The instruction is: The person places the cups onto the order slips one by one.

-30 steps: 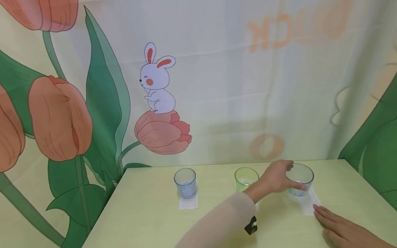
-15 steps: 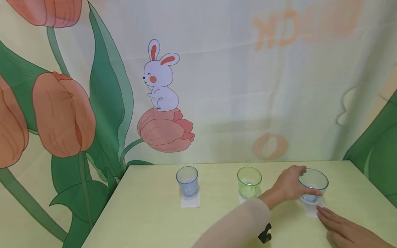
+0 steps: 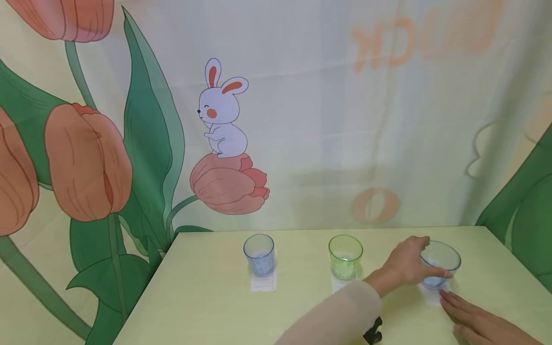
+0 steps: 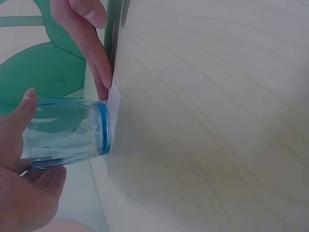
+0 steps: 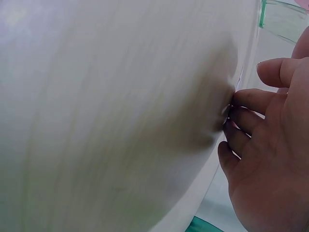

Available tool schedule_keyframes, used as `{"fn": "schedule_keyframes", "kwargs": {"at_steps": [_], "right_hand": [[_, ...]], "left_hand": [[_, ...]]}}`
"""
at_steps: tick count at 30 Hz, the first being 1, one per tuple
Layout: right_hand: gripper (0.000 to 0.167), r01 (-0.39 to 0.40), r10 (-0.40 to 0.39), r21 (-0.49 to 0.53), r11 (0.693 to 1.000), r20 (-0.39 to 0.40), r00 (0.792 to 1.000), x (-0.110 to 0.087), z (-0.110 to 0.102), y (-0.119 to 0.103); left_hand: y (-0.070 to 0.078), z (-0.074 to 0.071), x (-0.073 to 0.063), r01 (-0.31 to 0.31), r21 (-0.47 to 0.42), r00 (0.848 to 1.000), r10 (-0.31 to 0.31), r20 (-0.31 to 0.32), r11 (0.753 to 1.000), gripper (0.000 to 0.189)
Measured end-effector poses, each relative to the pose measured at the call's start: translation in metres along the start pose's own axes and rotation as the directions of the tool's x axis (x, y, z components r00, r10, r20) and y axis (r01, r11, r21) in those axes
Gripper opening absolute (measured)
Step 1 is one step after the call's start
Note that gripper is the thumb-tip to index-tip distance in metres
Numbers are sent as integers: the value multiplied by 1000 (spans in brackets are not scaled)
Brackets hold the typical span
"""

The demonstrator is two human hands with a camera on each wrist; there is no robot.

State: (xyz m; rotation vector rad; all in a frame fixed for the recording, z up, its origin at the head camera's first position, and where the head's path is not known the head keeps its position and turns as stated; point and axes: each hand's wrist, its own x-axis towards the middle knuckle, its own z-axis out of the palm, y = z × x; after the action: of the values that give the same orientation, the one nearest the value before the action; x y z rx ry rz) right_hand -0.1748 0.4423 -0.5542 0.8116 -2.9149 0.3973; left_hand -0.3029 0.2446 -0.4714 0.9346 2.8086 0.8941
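Observation:
My left hand (image 3: 405, 261) grips a clear blue drinking glass (image 3: 444, 256) from its left side, thumb and fingers spread around the upper part. The glass is upright over a small printed slip of paper (image 3: 431, 299). In the left wrist view its thick blue base (image 4: 104, 128) is at the paper, touching or nearly so. My right hand (image 3: 480, 316) rests on the table with extended fingers, fingertips at the slip's right edge close to the glass's base. From the right wrist, the right hand (image 5: 270, 154) shows its fingertips against the tabletop.
A green glass (image 3: 346, 258) stands mid-table on its own slip, partly behind the left forearm. Further left, a blue glass (image 3: 260, 256) stands on another slip (image 3: 263, 281). A printed curtain (image 3: 302, 120) with tulips and a rabbit hangs behind the pale table (image 3: 207, 306).
My left hand has carried the blue glass rightward and nearer, so it covers more of the paper slip. The right hand's fingertips stay by the slip. The head view has shifted slightly.

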Motion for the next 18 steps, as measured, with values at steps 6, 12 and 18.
{"fn": "schedule_keyframes", "kwargs": {"at_steps": [6, 12, 18], "right_hand": [[50, 7, -8, 30, 1000, 28, 1000, 0, 0, 1], [59, -92, 73, 114, 989, 157, 985, 3, -3, 1], [56, -52, 42, 89, 995, 113, 993, 4, 0, 2]], "left_hand": [[3, 5, 0, -2, 16, 1000, 3, -19, 1000, 85], [7, 8, 0, 12, -2, 1000, -12, -27, 1000, 83], [7, 7, 0, 37, -5, 999, -37, -39, 999, 82]]}}
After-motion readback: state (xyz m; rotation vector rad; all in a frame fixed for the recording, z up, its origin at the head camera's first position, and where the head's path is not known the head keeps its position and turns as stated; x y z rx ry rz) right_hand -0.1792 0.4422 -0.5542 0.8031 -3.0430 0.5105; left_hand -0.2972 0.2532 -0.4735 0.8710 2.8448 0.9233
